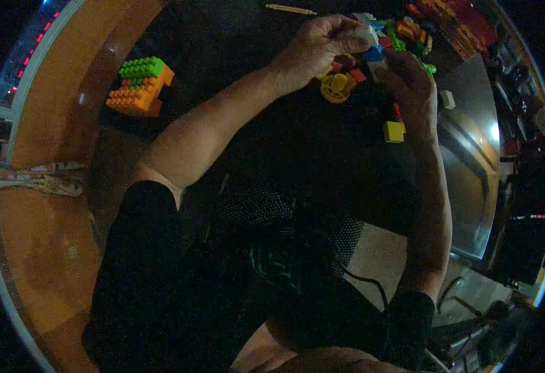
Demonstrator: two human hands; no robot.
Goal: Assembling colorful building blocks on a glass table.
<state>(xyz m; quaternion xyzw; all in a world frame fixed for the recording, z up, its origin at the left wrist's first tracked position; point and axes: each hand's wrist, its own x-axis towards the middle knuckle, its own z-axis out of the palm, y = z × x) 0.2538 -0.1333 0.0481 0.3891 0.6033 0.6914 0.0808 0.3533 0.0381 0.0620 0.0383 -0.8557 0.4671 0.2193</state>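
Note:
Over the far right part of the dark table, my left hand [331, 38] pinches a white toy building block [367, 37] between thumb and fingers. Close beside it, my right hand [411, 81] is closed on a grey-white block [377, 69]. Between the two sits a blue block [372, 54], and all of them appear to form one stack. Just beneath and behind my hands lies a pile of coloured blocks [412, 31]. A yellow wheel-like piece [336, 89] rests near the pile. Nearer to me, a yellow block [393, 132] lies next to a red one [397, 113].
An orange and green block assembly [139, 87] stands at the left of the table. A thin pale stick [291, 9] lies at the far edge. A small white block [448, 99] is right of my right hand. A red printed package [462, 25] lies at the far right.

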